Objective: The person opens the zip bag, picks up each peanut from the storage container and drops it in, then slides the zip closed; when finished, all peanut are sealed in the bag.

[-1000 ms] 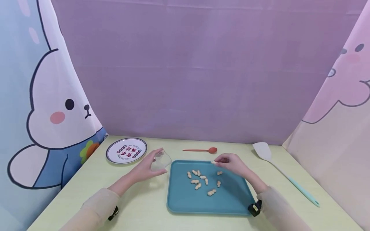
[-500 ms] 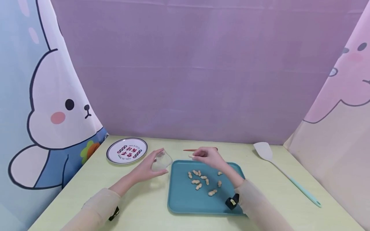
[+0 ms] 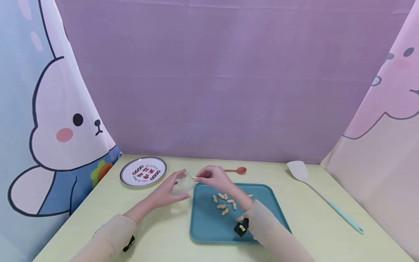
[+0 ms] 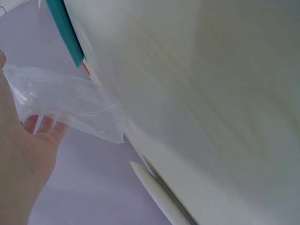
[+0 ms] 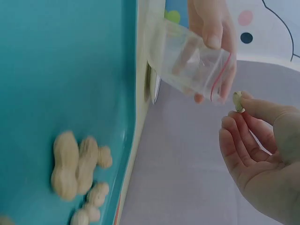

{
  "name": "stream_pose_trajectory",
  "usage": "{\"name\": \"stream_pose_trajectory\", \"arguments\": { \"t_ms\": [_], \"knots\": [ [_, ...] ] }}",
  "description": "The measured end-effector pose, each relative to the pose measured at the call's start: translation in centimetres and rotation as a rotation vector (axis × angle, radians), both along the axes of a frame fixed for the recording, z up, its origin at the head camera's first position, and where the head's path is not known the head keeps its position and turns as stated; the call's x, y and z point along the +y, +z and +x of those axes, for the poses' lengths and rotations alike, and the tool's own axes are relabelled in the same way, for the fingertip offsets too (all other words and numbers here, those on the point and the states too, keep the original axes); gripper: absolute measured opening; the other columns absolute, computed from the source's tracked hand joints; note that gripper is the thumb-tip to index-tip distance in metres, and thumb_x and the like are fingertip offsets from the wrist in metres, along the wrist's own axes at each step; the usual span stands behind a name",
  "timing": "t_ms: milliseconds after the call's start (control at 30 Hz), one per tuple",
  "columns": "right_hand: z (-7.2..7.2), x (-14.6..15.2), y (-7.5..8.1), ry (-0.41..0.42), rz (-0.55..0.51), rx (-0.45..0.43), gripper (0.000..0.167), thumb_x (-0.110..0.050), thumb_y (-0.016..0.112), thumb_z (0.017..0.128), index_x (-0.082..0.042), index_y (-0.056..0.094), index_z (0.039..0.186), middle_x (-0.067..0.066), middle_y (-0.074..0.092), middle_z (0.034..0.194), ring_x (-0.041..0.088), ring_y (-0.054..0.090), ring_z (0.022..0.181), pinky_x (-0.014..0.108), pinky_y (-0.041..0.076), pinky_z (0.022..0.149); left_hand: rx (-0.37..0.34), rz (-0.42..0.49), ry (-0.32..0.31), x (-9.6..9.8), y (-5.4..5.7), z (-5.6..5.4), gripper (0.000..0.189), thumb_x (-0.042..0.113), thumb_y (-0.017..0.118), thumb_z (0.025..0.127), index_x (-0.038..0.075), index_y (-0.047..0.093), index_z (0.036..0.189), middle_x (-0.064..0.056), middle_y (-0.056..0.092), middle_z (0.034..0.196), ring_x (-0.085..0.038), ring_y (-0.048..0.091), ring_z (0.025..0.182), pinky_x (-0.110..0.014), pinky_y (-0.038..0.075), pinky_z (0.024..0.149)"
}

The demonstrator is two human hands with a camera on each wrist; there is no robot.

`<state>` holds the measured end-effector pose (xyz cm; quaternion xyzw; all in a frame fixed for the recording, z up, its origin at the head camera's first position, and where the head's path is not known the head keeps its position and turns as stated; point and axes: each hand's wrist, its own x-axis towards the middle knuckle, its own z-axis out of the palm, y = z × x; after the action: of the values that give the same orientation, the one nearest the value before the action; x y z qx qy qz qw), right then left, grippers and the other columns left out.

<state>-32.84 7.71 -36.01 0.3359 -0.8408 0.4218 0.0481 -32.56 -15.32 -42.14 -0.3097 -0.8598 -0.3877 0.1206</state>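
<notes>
My left hand (image 3: pixel 165 191) holds a clear zip bag (image 3: pixel 184 183) above the table, left of the teal tray (image 3: pixel 209 231). Thumb and fingers spread its mouth, which faces right; a red line runs along the mouth in the right wrist view. My right hand (image 3: pixel 216 178) pinches a small peanut (image 5: pixel 238 101) between thumb and forefinger, right at the bag's mouth. Several unshelled peanuts (image 5: pixel 65 164) lie on the tray below, some partly hidden by the right forearm. In the left wrist view, the see-through bag (image 4: pixel 65 98) hangs from the left hand.
A white plate with red lettering (image 3: pixel 128 177) sits at the back left. Behind the tray lies a red spoon (image 3: pixel 241 170), its handle partly covered by the right hand. To the right rests a long white spatula with a mint handle (image 3: pixel 345 216). A purple cloth (image 3: pixel 212 91) hangs behind the table.
My right hand has carried the peanut leftward from over the tray's back right to the mouth of the bag. The left hand and bag have stayed in place.
</notes>
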Motion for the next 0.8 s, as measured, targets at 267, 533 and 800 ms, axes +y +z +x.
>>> {"name": "stream_pose_trajectory", "arguments": {
  "t_ms": [267, 533, 800],
  "knots": [
    [-0.5, -1.5, -0.8, -0.017, 0.035, 0.022, 0.017, -0.021, 0.068, 0.086, -0.008, 0.071, 0.096, 0.003, 0.069, 0.085, 0.013, 0.064, 0.073, 0.018, 0.053, 0.063, 0.026, -0.017, -0.006, 0.0, -0.2, -0.1, 0.089, 0.041, 0.075, 0.077, 0.004, 0.030, 0.144, -0.014, 0.044, 0.140, -0.027, 0.046, 0.126, -0.043, 0.049, 0.096],
    [-0.4, -1.6, -1.2, -0.012, 0.039, 0.021, 0.019, -0.021, 0.067, 0.087, -0.007, 0.071, 0.098, 0.002, 0.068, 0.085, 0.010, 0.062, 0.074, 0.018, 0.053, 0.066, 0.061, -0.026, -0.015, 0.0, -0.4, -0.2, 0.087, 0.039, 0.075, 0.077, 0.003, 0.031, 0.143, -0.012, 0.049, 0.133, -0.025, 0.049, 0.121, -0.041, 0.050, 0.094],
    [-0.3, -1.2, -1.0, -0.031, 0.043, 0.003, 0.019, -0.023, 0.067, 0.087, -0.008, 0.071, 0.098, 0.001, 0.069, 0.086, 0.007, 0.062, 0.073, 0.018, 0.054, 0.066, 0.062, -0.035, 0.011, 0.0, -0.3, -0.1, 0.087, 0.040, 0.076, 0.076, 0.004, 0.033, 0.143, -0.009, 0.051, 0.131, -0.023, 0.050, 0.120, -0.043, 0.047, 0.097]
  ]
}}
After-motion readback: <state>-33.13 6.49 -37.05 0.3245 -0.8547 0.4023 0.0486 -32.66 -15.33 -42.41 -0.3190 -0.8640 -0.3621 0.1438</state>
